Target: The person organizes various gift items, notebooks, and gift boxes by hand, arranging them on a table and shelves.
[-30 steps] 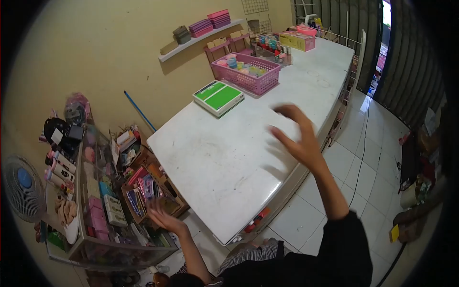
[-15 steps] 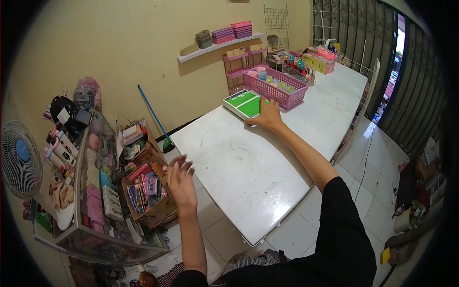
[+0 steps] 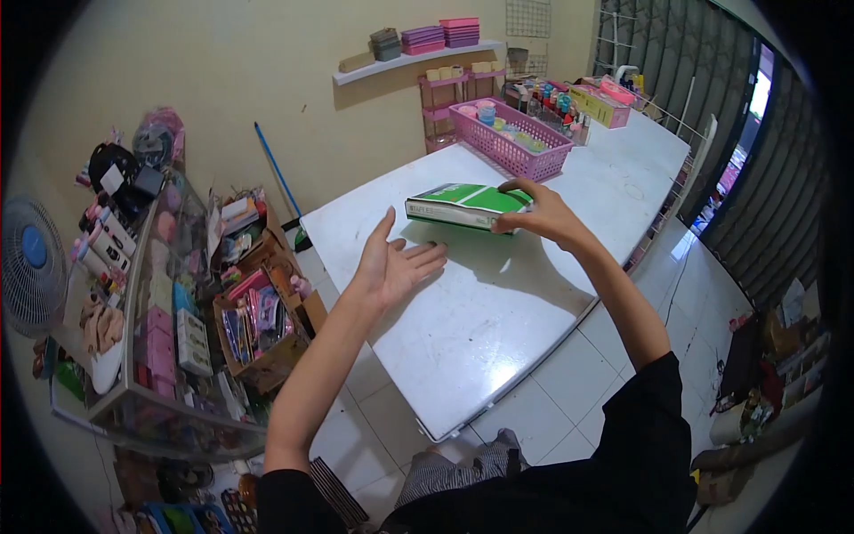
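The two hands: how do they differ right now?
The right hand grips the far end of the green and white box, fingers curled over its edge; the left hand is open, palm up, holding nothing. The right touches the box; the left hangs short of its near end. Both are above the white table.

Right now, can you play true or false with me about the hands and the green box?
1. The right hand grips the green box. True.
2. The left hand holds the box too. False: it is open, palm up, apart from the box.
3. The box sits inside the pink basket. False: it is in front of the basket, over the white table.
4. A blue-handled broom leans on the wall. True.
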### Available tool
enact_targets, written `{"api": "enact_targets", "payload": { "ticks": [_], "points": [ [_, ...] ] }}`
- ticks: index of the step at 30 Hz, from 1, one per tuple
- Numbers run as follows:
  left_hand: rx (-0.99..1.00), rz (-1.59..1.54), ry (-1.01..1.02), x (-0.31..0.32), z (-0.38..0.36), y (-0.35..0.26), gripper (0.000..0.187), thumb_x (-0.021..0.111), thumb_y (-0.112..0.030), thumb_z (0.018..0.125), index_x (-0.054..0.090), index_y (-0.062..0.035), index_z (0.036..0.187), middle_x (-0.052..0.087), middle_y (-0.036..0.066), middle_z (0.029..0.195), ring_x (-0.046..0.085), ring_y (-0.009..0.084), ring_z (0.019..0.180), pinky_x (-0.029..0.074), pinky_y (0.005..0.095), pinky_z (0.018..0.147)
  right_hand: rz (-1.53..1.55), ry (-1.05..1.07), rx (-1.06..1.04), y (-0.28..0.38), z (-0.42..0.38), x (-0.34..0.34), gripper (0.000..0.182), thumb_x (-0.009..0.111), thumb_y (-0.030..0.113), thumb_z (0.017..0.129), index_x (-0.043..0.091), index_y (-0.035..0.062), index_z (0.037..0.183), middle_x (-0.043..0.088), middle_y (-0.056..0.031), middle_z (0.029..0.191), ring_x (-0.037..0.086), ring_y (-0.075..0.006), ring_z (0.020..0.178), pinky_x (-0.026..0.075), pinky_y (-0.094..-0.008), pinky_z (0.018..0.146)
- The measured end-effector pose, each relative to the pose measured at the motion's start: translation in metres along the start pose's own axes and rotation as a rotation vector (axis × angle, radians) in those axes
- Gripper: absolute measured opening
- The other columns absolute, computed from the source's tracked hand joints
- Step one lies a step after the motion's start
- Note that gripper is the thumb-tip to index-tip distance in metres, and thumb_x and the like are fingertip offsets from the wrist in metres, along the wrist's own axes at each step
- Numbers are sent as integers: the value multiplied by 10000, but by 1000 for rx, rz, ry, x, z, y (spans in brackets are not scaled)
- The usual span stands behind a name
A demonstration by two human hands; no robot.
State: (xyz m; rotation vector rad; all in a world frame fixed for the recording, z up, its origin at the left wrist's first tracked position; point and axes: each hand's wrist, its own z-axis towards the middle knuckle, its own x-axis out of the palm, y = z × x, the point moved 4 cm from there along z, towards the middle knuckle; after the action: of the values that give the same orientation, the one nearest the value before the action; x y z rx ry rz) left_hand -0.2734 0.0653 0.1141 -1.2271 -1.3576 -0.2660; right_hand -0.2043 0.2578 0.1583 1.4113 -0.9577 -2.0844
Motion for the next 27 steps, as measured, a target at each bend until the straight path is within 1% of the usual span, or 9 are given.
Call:
{"api": "enact_targets", "payload": {
  "ticks": [2,5,8,12,14,19,22,24,27],
  "points": [
    [7,9,-122,-2,0,1,817,436,-377,769,-132,33,1190,87,288,1222,285,403,1076,282,462,882,33,96,1,-1,-10,-7,670,640,355,440,497,-10,983,506,-171,946,476,-263,880,363,-293,769],
    [-19,106,150,5,-13,7,764,414,-457,752,134,150,1121,267,298,1140,346,362,1046,362,452,827,215,364,-82,10,-33,-16,627,596,278,443,486,3,995,489,-125,972,430,-223,932,318,-299,825],
    [-54,176,167,21,-40,34,535,414,-337,792,330,132,1036,471,247,961,525,284,848,465,400,704,231,454,-283,11,-47,-28,613,625,293,461,492,-12,976,505,-154,917,464,-231,880,347,-300,775],
    [14,308,102,63,-82,77,428,442,-222,792,342,117,1032,501,214,931,556,233,787,490,355,659,281,573,-523,13,-70,-55,707,615,321,406,470,2,1020,479,-131,993,406,-246,982,304,-342,851],
    [300,413,-132,88,-107,101,411,496,-146,752,342,86,1054,504,189,932,557,198,780,488,297,647,165,541,-980,19,-86,-76,770,637,348,375,458,-17,1029,439,-169,1037,384,-286,1016,297,-364,856],
    [682,873,-481,117,-156,189,629,617,-147,615,290,41,1119,397,162,1063,435,220,966,347,326,844,362,637,-1069,-17,-144,-97,810,662,457,451,427,42,1105,262,-247,1174,276,-371,1087,247,-441,876],
    [481,815,-442,103,-143,240,773,629,-144,606,149,0,1195,274,151,1146,360,250,1039,303,337,878,459,724,-922,-60,-181,-102,769,692,435,455,460,37,1070,213,-275,1195,166,-390,1143,79,-493,921],
    [519,1002,-401,74,-121,268,788,608,-151,645,78,-27,1214,245,142,1148,339,237,1051,299,334,878,494,762,-812,-99,-190,-102,865,739,369,408,390,44,1130,208,-261,1206,133,-368,1162,109,-470,931],
    [370,597,-375,43,-75,305,700,583,-96,680,111,-91,1196,296,124,1092,359,202,1014,318,296,845,1015,566,-293,-171,-203,-73,1014,765,234,400,191,58,1216,214,-231,1214,193,-346,1143,227,-425,914]
  ]
}}
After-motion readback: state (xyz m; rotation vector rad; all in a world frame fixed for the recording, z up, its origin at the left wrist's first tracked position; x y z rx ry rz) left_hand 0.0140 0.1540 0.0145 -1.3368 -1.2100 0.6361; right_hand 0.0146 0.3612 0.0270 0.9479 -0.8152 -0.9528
